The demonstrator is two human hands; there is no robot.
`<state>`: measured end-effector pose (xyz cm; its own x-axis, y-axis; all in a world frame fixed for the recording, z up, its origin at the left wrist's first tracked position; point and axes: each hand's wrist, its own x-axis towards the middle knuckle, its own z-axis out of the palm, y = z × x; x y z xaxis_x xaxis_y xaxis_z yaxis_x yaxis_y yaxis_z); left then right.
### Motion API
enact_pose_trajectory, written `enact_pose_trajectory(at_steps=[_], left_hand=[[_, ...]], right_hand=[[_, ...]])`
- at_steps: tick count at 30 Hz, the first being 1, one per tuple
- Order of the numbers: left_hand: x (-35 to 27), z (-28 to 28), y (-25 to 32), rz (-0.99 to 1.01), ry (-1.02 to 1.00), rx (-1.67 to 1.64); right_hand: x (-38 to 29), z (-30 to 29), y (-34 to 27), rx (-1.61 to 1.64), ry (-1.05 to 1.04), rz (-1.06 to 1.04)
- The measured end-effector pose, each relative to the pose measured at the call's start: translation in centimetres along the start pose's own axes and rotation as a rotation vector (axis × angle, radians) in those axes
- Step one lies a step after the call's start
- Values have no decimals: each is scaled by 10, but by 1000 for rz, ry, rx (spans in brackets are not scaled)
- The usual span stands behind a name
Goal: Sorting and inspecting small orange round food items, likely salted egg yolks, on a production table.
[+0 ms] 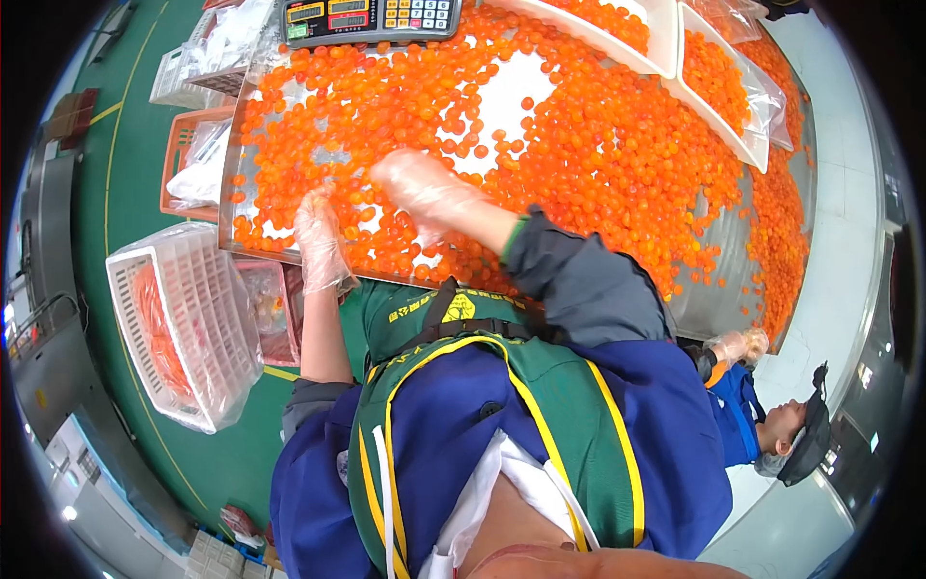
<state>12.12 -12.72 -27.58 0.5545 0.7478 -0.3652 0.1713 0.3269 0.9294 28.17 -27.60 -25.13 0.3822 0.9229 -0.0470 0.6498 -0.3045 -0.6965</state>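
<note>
Clear plastic gloves cover both hands. My left hand [320,235] reaches over the near rim of a metal-edged table [226,206], fingertips among round orange balls that look like salted egg yolks [622,155]. To its right, my right hand [416,184] is angled leftward over the yolks, palm down and slightly blurred. Its fingers point toward the left side of the table. The undersides of both hands are hidden, so whether either grips a yolk cannot be seen. The yolks lie loosely spread, with white surface [515,90] showing between them.
A weighing scale [372,22] stands at the far edge. White trays of yolks [723,90] sit at upper right. Left of the table are an orange crate [173,163] and a plastic-wrapped white crate [184,326]. At right, a co-worker's gloved hands [741,346] reach the table edge.
</note>
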Motion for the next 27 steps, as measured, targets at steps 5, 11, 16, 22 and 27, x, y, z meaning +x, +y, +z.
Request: enact_pose_trajectory(at_steps=[5,11,16,22,27], left_hand=[[6,-26,24,1,67,-70],[14,-27,32,307,52,344],[-8,-9,22,75,-98,225],[-51,59,26,107,-262,92],[-51,74,30,7,-397,59]], right_hand=[[13,-4,-37,-255,-331,57],[4,3,7,210,-340,380],[-41,9,22,1226,-11,686],[-73,-3,10,1757,181,588],[-77,-5,-1,1573,227,547]])
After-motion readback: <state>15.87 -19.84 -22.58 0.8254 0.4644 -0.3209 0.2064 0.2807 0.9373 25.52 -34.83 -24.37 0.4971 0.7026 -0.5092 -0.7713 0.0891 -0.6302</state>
